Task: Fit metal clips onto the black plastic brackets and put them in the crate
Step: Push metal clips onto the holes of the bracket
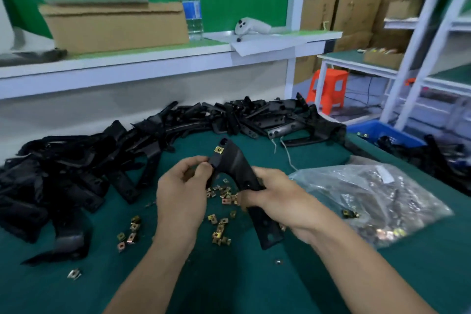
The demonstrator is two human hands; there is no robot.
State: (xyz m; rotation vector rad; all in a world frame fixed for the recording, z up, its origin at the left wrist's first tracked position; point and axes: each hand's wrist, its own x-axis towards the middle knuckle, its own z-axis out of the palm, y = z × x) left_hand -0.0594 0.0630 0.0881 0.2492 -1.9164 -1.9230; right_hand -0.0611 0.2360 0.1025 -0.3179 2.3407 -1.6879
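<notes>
Along the tabletop's left and far edges: pile of loose brackets. Above tabletop centre, the left hand pinches the upper arm of the held bracket, thumb and fingers curled on its edge. One clip is seated near the top end. Below lie spare clips. The right hand is wrapped round the bracket's middle. Step: clipping, likely partway. The lower end looks bare, so another clip needs pushing on. Near the right edge, bag, contents blurry. The crate is mostly cut off. Whether a clip sits under the left fingers: cannot tell.
</notes>
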